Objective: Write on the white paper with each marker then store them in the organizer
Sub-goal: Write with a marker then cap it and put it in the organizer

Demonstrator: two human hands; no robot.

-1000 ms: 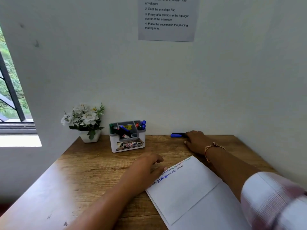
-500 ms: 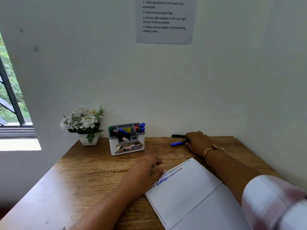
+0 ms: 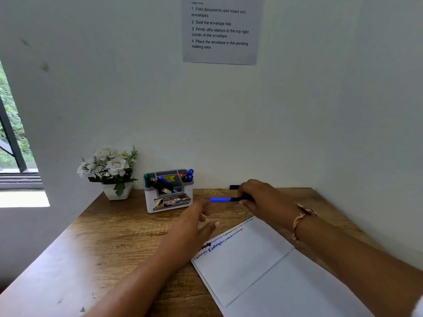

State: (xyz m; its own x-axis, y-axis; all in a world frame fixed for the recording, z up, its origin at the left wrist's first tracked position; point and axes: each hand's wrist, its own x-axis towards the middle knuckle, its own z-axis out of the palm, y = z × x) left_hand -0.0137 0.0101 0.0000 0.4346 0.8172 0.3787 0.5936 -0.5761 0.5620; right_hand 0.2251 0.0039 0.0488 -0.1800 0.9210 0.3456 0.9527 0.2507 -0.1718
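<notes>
Blue-capped marker (image 3: pixel 220 199) is held level over the table (image 3: pixel 114 236), btw the organizer (image 3: pixel 169 203) and the white paper (image 3: pixel 247 259), cap end pointing left. Right hand (image 3: pixel 263 197) grips its black barrel, fingers curled round it. Left hand (image 3: pixel 194 223), blurred, hovers just left of the cap w/ fingers loose, holding nothing. We see scribbled lines along the paper's far edge, several markers standing in the organizer, and a small black item (image 3: pixel 234 187) by the wall behind the right hand.

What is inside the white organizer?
A green cap at left, blue and black markers leaning in the middle, red, green and blue caps at right. The organizer hides their lower parts.
</notes>
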